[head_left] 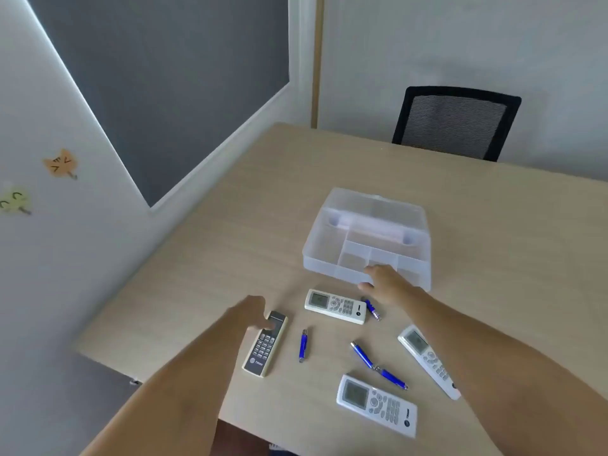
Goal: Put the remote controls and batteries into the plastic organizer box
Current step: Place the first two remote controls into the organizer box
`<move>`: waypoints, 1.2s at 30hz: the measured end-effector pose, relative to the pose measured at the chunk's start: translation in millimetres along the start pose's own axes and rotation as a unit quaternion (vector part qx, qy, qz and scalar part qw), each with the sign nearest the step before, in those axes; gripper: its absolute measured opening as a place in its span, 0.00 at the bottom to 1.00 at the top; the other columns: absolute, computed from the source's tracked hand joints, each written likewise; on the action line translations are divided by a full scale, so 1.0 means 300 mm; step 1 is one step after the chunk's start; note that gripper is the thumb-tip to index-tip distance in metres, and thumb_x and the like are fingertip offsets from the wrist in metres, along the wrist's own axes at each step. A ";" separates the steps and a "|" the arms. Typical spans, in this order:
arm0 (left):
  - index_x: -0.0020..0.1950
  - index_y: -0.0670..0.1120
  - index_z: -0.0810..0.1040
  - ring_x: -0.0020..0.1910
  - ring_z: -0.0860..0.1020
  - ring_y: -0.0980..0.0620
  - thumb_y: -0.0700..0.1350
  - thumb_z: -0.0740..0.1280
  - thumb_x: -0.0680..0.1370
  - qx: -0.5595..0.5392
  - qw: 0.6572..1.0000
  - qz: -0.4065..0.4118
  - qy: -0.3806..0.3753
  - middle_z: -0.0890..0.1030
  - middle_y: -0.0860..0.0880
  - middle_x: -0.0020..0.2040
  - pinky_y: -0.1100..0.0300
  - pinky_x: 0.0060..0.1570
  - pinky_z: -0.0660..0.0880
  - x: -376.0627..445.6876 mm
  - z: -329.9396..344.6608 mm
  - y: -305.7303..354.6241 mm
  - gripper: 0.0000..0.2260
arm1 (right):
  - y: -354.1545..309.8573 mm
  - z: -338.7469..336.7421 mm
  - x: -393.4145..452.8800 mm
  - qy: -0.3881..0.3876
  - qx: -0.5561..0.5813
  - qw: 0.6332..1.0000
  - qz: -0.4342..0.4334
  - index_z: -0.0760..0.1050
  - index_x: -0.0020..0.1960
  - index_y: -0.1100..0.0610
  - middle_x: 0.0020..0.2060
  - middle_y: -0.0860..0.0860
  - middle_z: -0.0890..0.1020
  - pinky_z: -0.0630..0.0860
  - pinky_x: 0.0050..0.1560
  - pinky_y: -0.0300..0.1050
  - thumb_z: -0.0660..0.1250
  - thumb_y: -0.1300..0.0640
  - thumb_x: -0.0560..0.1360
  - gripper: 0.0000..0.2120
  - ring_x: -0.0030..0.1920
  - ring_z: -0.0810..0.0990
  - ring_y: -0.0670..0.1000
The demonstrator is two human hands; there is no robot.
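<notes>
A clear plastic organizer box (316, 258) stands open on the table, its divided compartments holding nothing. My right hand (386, 281) rests at the box's front wall, fingers apart, with nothing in it. My left hand (248, 314) reaches over the top end of a dark-faced beige remote (265, 348), thumb on its screen; the remote lies flat. Three white remotes lie nearby: one in the middle (335, 306), one by the near edge (376, 404), one partly under my right forearm (427, 358). Several blue batteries lie between them (303, 345) (371, 309) (361, 353).
The light wooden table (230, 245) stands against a white wall on the left. A black mesh chair (457, 123) is at its far side. The table's near left corner (85, 350) is close to my left forearm.
</notes>
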State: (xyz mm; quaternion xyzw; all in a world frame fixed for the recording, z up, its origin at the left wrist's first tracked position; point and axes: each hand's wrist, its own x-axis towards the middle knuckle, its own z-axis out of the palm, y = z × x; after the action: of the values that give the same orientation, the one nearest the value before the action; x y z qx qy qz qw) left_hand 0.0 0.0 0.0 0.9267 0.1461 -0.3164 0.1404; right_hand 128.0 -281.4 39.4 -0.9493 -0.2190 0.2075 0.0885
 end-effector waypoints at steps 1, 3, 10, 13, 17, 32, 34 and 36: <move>0.67 0.42 0.68 0.63 0.74 0.44 0.58 0.70 0.72 0.004 1.000 -0.003 -0.016 0.74 0.44 0.65 0.52 0.59 0.72 0.001 0.029 -0.006 0.31 | -0.010 0.036 0.011 -0.017 0.002 1.000 0.004 0.72 0.55 0.62 0.57 0.61 0.77 0.73 0.55 0.51 0.60 0.51 0.77 0.15 0.61 0.74 0.62; 0.67 0.42 0.65 0.61 0.75 0.44 0.59 0.71 0.69 0.007 1.000 -0.010 -0.021 0.75 0.44 0.63 0.53 0.56 0.73 0.018 0.093 -0.015 0.34 | -0.033 0.101 0.029 -0.048 -0.002 0.999 0.017 0.71 0.53 0.61 0.54 0.60 0.76 0.73 0.52 0.49 0.60 0.52 0.77 0.12 0.60 0.75 0.62; 0.68 0.41 0.60 0.58 0.76 0.41 0.53 0.71 0.68 -0.011 0.999 0.005 0.032 0.72 0.44 0.62 0.52 0.54 0.74 0.093 0.187 -0.007 0.35 | -0.052 0.306 0.096 -0.084 -0.115 0.989 0.040 0.65 0.68 0.59 0.65 0.57 0.71 0.65 0.65 0.54 0.64 0.51 0.73 0.26 0.66 0.68 0.58; 0.67 0.43 0.57 0.53 0.78 0.39 0.50 0.69 0.68 -0.127 0.989 0.010 0.074 0.76 0.42 0.57 0.48 0.51 0.78 0.143 0.119 -0.012 0.33 | -0.050 0.347 0.117 -0.069 -0.146 0.986 0.038 0.65 0.66 0.60 0.64 0.58 0.71 0.64 0.64 0.53 0.66 0.51 0.71 0.27 0.65 0.68 0.59; 0.77 0.58 0.40 0.46 0.76 0.44 0.43 0.69 0.69 -0.281 0.944 0.102 0.138 0.74 0.46 0.52 0.57 0.45 0.72 0.207 -0.078 0.087 0.47 | -0.031 0.336 0.122 -0.078 -0.072 0.994 -0.002 0.67 0.60 0.62 0.57 0.59 0.73 0.69 0.57 0.50 0.66 0.49 0.70 0.24 0.59 0.71 0.59; 0.70 0.60 0.54 0.40 0.73 0.46 0.34 0.67 0.72 -0.438 0.889 0.108 0.076 0.71 0.39 0.59 0.55 0.37 0.75 0.659 -0.291 0.517 0.36 | 0.392 -0.210 0.315 0.078 0.278 0.955 0.067 0.66 0.67 0.50 0.55 0.50 0.79 0.71 0.38 0.32 0.75 0.57 0.68 0.31 0.35 0.76 0.39; 0.72 0.54 0.54 0.41 0.73 0.46 0.34 0.65 0.75 -0.408 0.903 0.125 0.057 0.70 0.37 0.61 0.56 0.39 0.74 0.697 -0.256 0.522 0.32 | 0.438 -0.211 0.379 0.032 0.242 0.966 0.081 0.66 0.68 0.49 0.61 0.53 0.77 0.70 0.42 0.38 0.75 0.56 0.67 0.32 0.39 0.77 0.47; 0.71 0.51 0.55 0.38 0.72 0.49 0.39 0.61 0.79 -0.383 0.914 0.124 0.046 0.69 0.36 0.62 0.59 0.38 0.72 0.704 -0.228 0.532 0.24 | 0.462 -0.199 0.439 -0.018 0.235 0.969 0.079 0.66 0.68 0.49 0.65 0.53 0.75 0.70 0.46 0.39 0.75 0.58 0.68 0.32 0.43 0.78 0.50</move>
State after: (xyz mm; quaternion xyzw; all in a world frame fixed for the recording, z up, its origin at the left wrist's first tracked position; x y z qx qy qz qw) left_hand 254.6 -84.0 -53.7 0.8261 0.1466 -0.1731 0.5159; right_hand 314.0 -349.6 10.3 -0.9121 -0.0902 0.2766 0.2889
